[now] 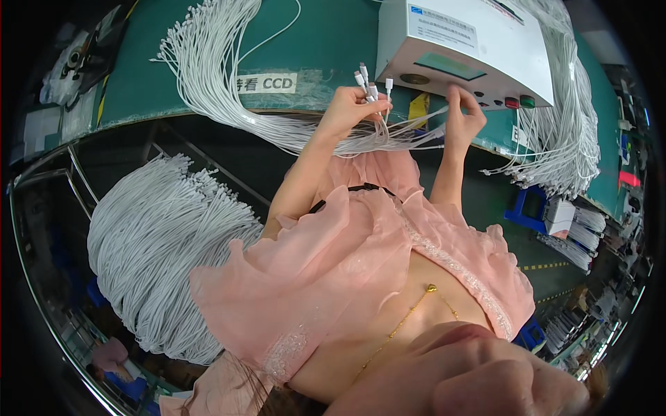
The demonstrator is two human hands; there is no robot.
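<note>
My left hand (350,112) is closed round several white cables, their connector plugs (373,90) standing up above the fingers. My right hand (465,121) is raised at the lower front of a white tester box (472,59). Its fingers are pinched together against the box's front face; whatever they hold is hidden. Between the hands, loose white cables (402,135) stretch across my lap, with some ends close to the right wrist. They run on from a long cable bundle (229,104) that hangs over the near edge of the green table (146,62).
A second cable bundle (565,132) drapes over the table right of the box. To my left, a large heap of white cables (166,256) lies by a metal rail (80,180). A blue stool (525,208) and more bundled cables (583,232) stand at the right.
</note>
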